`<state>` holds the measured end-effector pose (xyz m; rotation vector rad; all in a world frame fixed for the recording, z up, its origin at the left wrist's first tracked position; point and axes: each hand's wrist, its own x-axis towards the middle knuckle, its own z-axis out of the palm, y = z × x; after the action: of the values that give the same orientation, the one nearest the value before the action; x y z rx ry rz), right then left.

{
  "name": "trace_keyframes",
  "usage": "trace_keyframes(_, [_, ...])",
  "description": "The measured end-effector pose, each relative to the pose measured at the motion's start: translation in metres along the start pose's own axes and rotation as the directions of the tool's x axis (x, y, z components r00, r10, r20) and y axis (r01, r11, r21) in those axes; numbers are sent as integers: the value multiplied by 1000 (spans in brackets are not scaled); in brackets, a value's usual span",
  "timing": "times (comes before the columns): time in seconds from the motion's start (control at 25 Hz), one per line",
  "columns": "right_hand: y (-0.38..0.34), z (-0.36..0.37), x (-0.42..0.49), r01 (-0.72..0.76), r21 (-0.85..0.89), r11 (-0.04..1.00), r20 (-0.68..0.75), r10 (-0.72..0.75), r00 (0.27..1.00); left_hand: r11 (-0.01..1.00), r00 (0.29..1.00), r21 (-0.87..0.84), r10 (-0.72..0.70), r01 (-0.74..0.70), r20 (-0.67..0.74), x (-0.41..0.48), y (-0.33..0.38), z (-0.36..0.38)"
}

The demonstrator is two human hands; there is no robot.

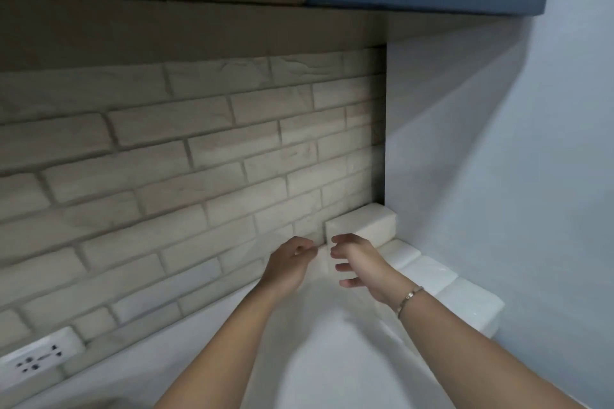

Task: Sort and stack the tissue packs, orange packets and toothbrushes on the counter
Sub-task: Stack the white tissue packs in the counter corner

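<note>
Top pack: the white rectangular wrapped tissue pack (pixel 362 226) sits in the far corner, raised above the tabletop. Its back is against the grey brick-pattern wall (pixel 199 149) and its far end is close to the pale blue side wall (pixel 481 176). The right hand hides what it rests on.
Row: further white tissue packs (pixel 432 272) lie end to end along the side wall, running from the corner toward the viewer.
Other task items: no orange packets or toothbrushes are in view.
Right hand: the right hand (pixel 358 262) hovers just in front of the top pack's left end. The grip is loosely curled with fingers spread and holds nothing visible.
Left hand: the left hand (pixel 290 264) is just beside it, near the brick wall. Its fingers curl away from the camera, so I cannot tell whether the grip holds anything.
Gap between hands: blurred white; I cannot tell whether a pack lies there.
Step in hand (judgement): squaring the corner stack.
Method: flatten both palms against the pack's short ends, line its edges up with the row, then push it flush to the wall.
Risk: the soft, slick wrap may slide, so press evenly.
Surroundings: the white tabletop (pixel 315 359), with a white socket strip (pixel 40 359) well apart at far left.
</note>
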<state>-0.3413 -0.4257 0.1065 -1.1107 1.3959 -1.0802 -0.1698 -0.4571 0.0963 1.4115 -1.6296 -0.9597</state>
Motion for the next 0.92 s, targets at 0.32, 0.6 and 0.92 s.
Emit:
trace_keyframes(0.32, [-38, 105, -94, 49, -91, 995, 97, -40, 994, 1000, 999, 1, 3, -3, -52, -103, -19, -114])
trace_keyframes(0.6, [-42, 217, -137, 167, -133, 977, 157, -146, 977, 990, 972, 138, 7, 26, -234, -192, -65, -194])
trace_keyframes(0.92, [-1, 317, -168, 252, -88, 964, 175, -234, 956, 985, 811, -137, -166, 107, -561, -278, -152, -262])
